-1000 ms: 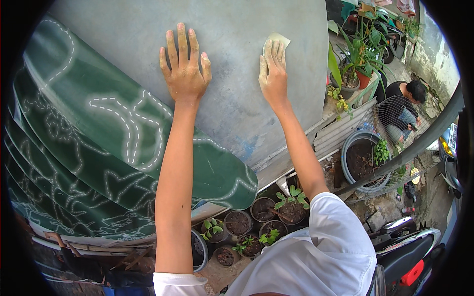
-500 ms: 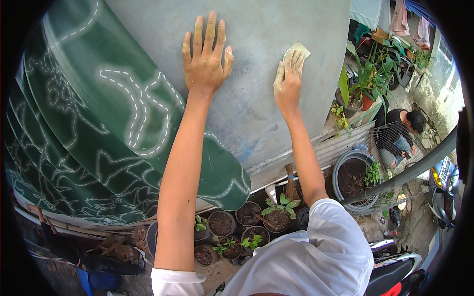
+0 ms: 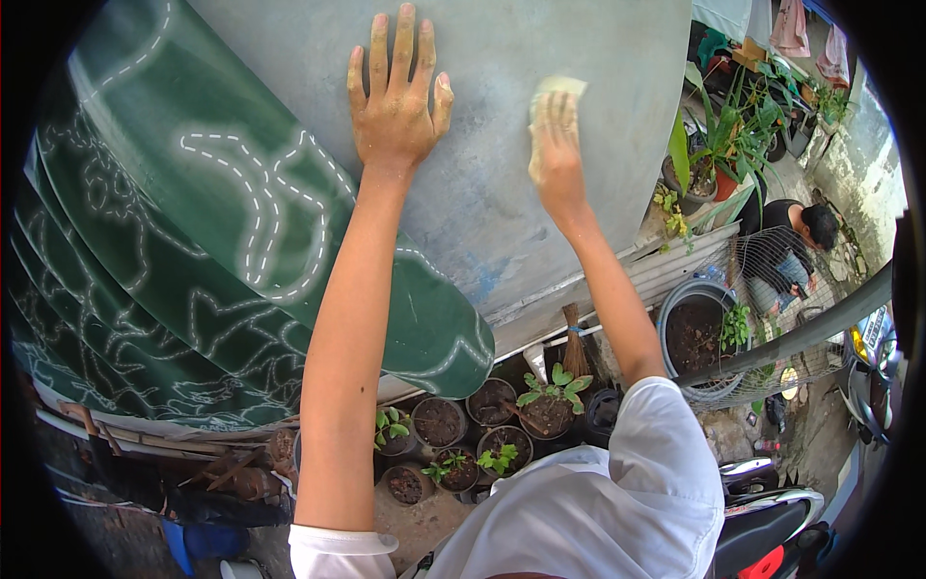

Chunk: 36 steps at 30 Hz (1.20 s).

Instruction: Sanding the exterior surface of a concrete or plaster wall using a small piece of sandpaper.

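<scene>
My left hand point(image 3: 394, 116) lies flat on a smooth grey surface point(image 3: 482, 174), its fingers spread and nothing held. To the right of it, my right hand point(image 3: 557, 145) presses a pale yellowish sheet of sandpaper point(image 3: 564, 87) against the same surface. Motion blurs that hand a little, and the sheet's corner sticks out past the fingertips. Pale dust coats both hands. Beside my left forearm, a dark green cover point(image 3: 289, 222) with white dashed outlines drapes in folds over the left side of the surface.
Several potted plants point(image 3: 550, 405) stand below the near edge, with a straw broom point(image 3: 575, 347) beside them. At right are a large round planter point(image 3: 690, 333), wire mesh point(image 3: 772, 289) and leafy plants point(image 3: 728, 145). A person point(image 3: 786, 241) crouches beyond the mesh. Motorcycle parts point(image 3: 772, 521) fill the lower right.
My right hand has slid left with the sandpaper, closer to my left hand. My left hand stays flat, shifted slightly up and left in view as the whole picture moved.
</scene>
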Each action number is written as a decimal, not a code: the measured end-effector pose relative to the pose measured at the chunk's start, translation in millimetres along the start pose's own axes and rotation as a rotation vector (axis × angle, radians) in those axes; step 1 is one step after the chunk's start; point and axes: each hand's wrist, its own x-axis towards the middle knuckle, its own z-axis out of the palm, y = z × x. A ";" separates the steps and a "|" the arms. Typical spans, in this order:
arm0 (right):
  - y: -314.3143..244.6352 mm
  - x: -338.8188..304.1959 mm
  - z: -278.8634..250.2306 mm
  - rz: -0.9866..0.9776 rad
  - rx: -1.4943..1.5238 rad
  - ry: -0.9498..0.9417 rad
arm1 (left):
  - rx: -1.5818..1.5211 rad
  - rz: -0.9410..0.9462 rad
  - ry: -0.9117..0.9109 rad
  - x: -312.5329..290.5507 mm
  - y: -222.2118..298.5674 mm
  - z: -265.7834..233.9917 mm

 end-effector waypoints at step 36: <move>22.1 -3.0 6.2 0.170 0.111 0.102 | -0.008 0.001 -0.034 -2.5 -7.6 -0.8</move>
